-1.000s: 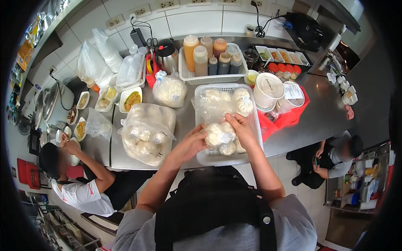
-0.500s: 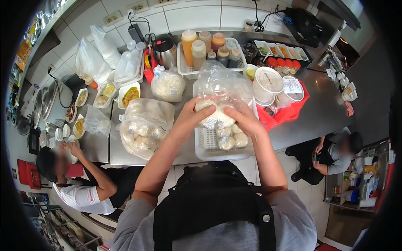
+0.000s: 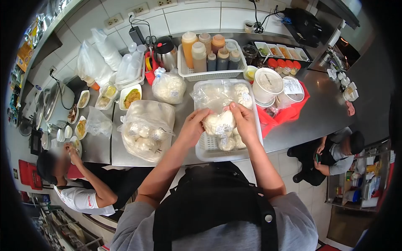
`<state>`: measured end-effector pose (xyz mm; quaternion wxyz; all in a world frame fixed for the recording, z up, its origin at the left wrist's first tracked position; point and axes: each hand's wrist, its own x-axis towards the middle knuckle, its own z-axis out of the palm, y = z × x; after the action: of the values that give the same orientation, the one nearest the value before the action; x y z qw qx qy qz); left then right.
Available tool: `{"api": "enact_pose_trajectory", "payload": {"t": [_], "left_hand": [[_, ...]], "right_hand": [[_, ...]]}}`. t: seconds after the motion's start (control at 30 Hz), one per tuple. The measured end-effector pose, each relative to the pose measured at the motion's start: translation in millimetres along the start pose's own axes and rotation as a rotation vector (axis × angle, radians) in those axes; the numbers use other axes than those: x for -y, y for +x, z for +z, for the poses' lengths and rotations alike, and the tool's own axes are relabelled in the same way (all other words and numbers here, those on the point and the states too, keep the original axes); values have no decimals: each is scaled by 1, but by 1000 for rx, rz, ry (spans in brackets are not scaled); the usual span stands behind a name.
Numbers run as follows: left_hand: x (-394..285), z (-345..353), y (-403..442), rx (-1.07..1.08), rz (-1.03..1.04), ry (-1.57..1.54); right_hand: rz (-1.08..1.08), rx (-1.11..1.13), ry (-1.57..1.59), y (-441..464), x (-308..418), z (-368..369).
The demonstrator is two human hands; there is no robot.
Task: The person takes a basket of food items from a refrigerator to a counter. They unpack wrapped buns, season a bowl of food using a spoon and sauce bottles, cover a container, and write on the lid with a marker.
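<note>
Basically, steel counter point(image 3: 322, 106) spans the scene. On it, white basket point(image 3: 205, 145) right in front of the person; big plastic bag of buns point(image 3: 146, 129) to the basket's left, apart from it. Clear bag point(image 3: 219, 121) with white buns inside is held up over the basket, more packed buns point(image 3: 226, 143) just below. Left hand point(image 3: 193, 126) clamped on the bag's left side, right hand point(image 3: 244, 122) on its right, thumbs on top. Small printed label point(image 3: 223, 128) on the held bag, text unreadable.
</note>
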<state>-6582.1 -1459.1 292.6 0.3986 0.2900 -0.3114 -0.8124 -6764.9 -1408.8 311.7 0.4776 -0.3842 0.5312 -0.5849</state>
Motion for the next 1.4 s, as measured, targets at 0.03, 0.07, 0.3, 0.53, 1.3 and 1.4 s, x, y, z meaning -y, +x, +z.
{"api": "enact_pose_trajectory", "payload": {"t": [0.03, 0.07, 0.3, 0.53, 1.3, 1.4], "left_hand": [[5, -2, 0, 0, 0, 0], [8, -2, 0, -64, 56, 54], [7, -16, -1, -168, 131, 187], [0, -10, -27, -53, 163, 9], [-89, 53, -21, 99, 622, 1386], [-82, 55, -20, 55, 691, 1414]], "right_hand": [[-23, 8, -13, 0, -7, -1], [-48, 16, -28, -1, -8, -1], [-197, 307, -160, -26, -19, -1], [-226, 275, -294, -14, -23, -6], [-430, 187, -855, -8, 105, -6], [-570, 151, -832, -10, 103, -15]]}}
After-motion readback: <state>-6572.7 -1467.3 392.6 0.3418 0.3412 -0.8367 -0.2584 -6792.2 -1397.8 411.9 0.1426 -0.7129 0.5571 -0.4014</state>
